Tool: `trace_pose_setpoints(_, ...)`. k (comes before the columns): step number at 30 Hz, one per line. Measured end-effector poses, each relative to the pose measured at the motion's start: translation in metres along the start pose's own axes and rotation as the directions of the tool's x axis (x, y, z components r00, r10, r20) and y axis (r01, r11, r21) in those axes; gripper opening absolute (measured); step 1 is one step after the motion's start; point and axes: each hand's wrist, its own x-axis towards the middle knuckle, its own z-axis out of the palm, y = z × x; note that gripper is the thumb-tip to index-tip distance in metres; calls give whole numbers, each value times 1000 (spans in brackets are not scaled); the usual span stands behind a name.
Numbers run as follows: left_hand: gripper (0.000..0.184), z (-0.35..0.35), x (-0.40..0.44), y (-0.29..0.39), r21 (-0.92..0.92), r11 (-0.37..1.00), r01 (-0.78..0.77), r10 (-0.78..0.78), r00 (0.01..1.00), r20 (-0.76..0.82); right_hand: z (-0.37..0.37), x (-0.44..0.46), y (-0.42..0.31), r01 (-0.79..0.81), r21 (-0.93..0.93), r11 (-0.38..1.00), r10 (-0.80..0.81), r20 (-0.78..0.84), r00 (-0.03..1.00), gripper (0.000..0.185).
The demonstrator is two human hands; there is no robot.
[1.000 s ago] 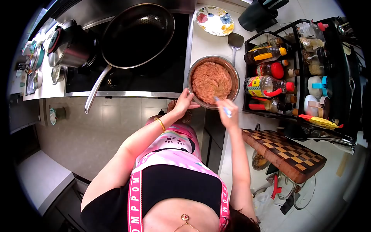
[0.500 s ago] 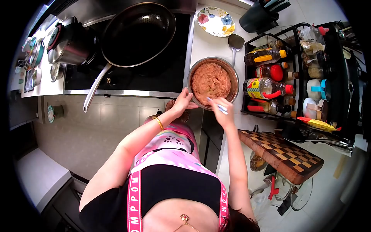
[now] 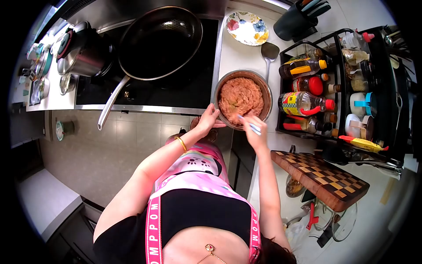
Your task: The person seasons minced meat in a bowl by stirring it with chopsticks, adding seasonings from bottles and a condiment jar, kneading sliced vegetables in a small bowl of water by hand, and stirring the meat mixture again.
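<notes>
Bowl (image 3: pixel 216 90) btwn hob (image 3: pixel 184 94) & bottle rack (image 3: pixel 278 127)

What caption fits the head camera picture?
Left hand touches the bowl, right hand grips a handle over minced meat.

White capitals run along the pink straps of a person's apron (image 3: pixel 193 178): "OMPPOM" is legible on the left strap (image 3: pixel 154 229), read from bottom to top, while "PPOM" shows on the right strap (image 3: pixel 255 233), read downward. Print on the yellow label (image 3: pixel 289 102) of a red-capped bottle (image 3: pixel 307 104) in the rack is too small to read.
</notes>
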Motion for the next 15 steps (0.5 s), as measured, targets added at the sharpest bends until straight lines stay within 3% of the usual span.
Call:
trace_pose_setpoints(3, 9, -1, -1, 0, 24, 1000, -4, 4, 1000, 26, 32, 43, 8, 193, 82, 978, -188, -57, 980, 13)
trace_pose_setpoints(8, 14, -7, 5, -5, 28, 999, -17, 16, 1000, 13, -23, 63, 30, 184, -65, 981, -194, -214, 957, 10)
trace_pose_setpoints(11, 15, -1, 4, -2, 14, 1000, -3, 3, 1000, -15, -29, 12, 41, 78, -125, 989, -92, -107, 990, 10)
trace_pose_setpoints(15, 12, 0, 1, 1, 40, 999, 0, -1, 999, 38, 21, 16, 5, 89, 98, 991, -88, -19, 996, 11)
